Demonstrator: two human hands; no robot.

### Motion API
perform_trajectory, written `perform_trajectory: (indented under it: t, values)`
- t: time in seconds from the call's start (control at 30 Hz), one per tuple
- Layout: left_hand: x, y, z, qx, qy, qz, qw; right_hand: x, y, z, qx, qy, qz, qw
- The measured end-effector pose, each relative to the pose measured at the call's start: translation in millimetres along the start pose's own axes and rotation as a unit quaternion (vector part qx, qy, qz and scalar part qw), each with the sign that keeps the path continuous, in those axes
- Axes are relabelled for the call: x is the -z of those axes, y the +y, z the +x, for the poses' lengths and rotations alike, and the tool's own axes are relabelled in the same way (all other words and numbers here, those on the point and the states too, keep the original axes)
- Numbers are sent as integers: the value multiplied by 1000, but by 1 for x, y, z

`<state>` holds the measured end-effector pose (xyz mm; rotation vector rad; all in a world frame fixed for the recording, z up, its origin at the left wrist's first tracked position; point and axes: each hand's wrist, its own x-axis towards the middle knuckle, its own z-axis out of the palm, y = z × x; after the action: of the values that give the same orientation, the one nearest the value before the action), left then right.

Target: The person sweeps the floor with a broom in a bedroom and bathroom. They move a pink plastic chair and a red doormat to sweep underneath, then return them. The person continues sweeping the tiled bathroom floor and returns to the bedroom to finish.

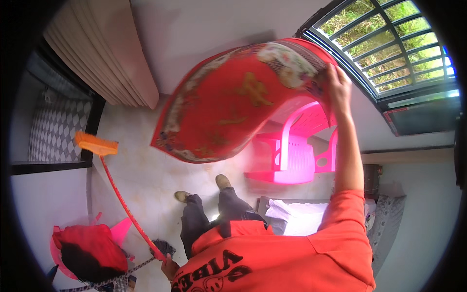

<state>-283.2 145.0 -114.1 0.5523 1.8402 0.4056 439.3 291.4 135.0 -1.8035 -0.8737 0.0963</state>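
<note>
In the head view, my right hand [339,85] is raised at arm's length towards the window, gripping one end of a red doormat [211,106]. The mat has a floral border and gold lettering; it hangs curved in the air above the floor, slightly blurred. Low at the left, my left hand [169,268] is closed on the red handle of a broom [126,208]. The broom's orange bristle head [96,144] points away from me, near the doorway. A dark stringy mop head [164,248] with a patterned pole lies close by the left hand; whether the hand touches that pole, I cannot tell.
A pink plastic armchair [299,157] stands beyond the mat, below a barred window [386,47]. White cloth [299,215] lies on a low surface to my right. Red and black clothing [89,252] rests on a pink seat at lower left. A beige curtain [105,54] hangs beside the dark-framed doorway.
</note>
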Motion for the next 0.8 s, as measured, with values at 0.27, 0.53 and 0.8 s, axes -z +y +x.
perform_trajectory:
  t: [0.27,0.53,0.8]
  values:
    - [-69,24,-70,40,-45,2,998,305,157,-40,-103,82,-185,974]
    - [-105,18,-88,121,-81,-29,989,605,367,-106,-194,-143,-708,664]
    - [-124,97,-162,157,-125,5,980,211,413,-247,-336,-170,-358,855]
